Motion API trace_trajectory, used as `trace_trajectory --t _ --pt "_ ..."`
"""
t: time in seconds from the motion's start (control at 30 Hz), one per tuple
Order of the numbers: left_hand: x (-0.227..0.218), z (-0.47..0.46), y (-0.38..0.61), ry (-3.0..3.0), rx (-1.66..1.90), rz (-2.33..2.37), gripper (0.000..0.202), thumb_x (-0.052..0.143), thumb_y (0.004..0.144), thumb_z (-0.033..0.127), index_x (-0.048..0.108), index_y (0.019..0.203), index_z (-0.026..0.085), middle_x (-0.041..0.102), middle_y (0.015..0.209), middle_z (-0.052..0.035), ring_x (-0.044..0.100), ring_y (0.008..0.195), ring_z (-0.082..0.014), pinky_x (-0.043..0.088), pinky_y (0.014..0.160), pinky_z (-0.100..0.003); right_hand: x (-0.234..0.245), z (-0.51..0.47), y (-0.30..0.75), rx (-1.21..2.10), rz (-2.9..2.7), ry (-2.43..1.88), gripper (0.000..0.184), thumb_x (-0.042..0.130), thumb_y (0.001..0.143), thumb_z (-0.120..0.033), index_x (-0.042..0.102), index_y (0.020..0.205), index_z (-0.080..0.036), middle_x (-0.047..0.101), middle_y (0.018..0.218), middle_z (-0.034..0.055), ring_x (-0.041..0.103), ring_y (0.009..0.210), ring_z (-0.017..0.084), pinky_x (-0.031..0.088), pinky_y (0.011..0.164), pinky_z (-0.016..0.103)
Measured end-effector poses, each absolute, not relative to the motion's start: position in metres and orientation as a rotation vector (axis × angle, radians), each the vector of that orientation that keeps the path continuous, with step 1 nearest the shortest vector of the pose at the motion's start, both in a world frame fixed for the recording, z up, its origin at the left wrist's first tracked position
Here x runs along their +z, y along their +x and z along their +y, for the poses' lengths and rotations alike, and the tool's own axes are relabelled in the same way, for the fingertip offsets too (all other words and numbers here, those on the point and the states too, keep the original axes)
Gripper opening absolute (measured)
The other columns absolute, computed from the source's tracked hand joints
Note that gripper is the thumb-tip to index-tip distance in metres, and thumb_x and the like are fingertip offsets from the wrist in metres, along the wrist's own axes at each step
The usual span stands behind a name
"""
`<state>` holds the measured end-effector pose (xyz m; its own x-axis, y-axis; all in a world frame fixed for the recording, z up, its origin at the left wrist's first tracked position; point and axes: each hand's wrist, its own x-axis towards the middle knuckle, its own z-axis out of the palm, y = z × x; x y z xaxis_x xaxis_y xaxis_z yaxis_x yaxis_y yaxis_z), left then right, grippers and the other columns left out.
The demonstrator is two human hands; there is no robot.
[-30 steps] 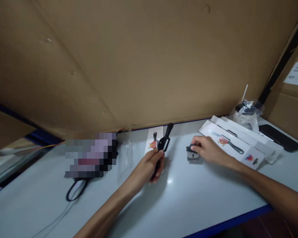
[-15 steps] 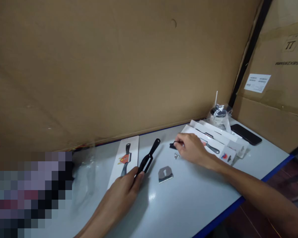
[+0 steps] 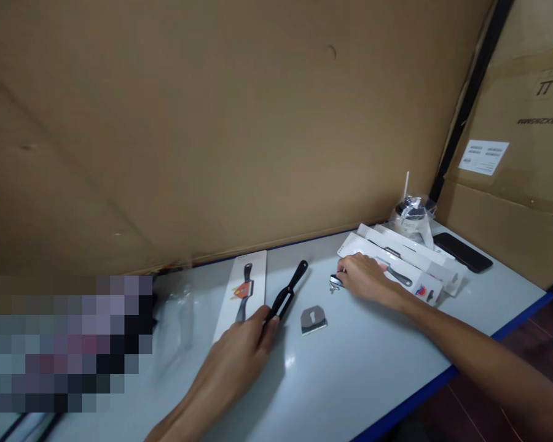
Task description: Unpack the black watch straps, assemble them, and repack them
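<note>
My left hand (image 3: 246,341) is closed round one end of a black spokeshave body (image 3: 283,301), its other handle pointing up and away. A flat steel blade (image 3: 314,320) with a keyhole-shaped slot lies on the table, to the right of that hand. Farther back, my right hand (image 3: 362,276) is closed, fingertips pinching a small dark cap piece (image 3: 335,279) low at the tabletop. Part of this piece is hidden by the fingers. Small silvery screws (image 3: 333,287) lie right beside it.
A white box (image 3: 253,282) picturing the tool lies behind my left hand. More white boxes (image 3: 415,267) are stacked at right, near a plastic-wrapped cup (image 3: 412,215) and a dark phone (image 3: 463,252). Clear plastic (image 3: 172,319) lies at left. Cardboard (image 3: 258,135) walls the back.
My right hand has lowered the cap piece slightly towards the screws, and a shiny edge of it now shows. My left hand keeps its hold on the spokeshave. The view has shifted a little.
</note>
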<state>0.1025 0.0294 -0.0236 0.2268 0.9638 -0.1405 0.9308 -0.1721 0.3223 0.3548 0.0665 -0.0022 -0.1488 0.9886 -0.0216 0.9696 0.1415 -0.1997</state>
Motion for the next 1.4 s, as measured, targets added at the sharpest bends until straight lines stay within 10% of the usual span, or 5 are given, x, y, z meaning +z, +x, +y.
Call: trace_trajectory --t 0.53,0.93,1.4 --pt "-0.011 0.012 0.116 2.241 -0.001 1.787 0.045 0.026 0.098 0.037 0.049 0.129 0.015 0.071 0.074 -0.0119 0.069 0.075 -0.0345 0.029 0.062 -0.035 0.045 0.068 0.408 -0.046 -2.144 -2.384 0.021 0.061 0.091 -0.022 0.076 0.099 -0.009 0.073 0.108 0.0232 0.070 0.099 0.032 0.042 0.072 0.035" --pt "-0.017 -0.001 0.125 2.311 0.012 1.490 0.061 0.025 0.103 0.043 0.046 0.153 0.014 0.074 0.071 -0.0088 0.072 0.074 -0.0292 0.033 0.063 -0.035 0.042 0.078 0.433 0.297 -2.256 -2.248 0.028 0.074 0.080 -0.044 0.065 0.082 -0.017 0.066 0.091 0.0091 0.057 0.072 0.020 0.031 0.056 0.030" --pt "-0.026 0.005 0.114 2.475 0.408 1.518 0.052 0.030 0.103 0.042 0.056 0.142 0.019 0.063 0.055 0.0014 0.063 0.051 -0.0234 0.032 0.054 -0.031 0.023 0.094 0.429 0.620 -2.181 -1.862 0.028 0.069 0.076 -0.026 0.044 0.065 -0.022 0.051 0.067 -0.0018 0.044 0.064 0.015 0.026 0.057 0.029"
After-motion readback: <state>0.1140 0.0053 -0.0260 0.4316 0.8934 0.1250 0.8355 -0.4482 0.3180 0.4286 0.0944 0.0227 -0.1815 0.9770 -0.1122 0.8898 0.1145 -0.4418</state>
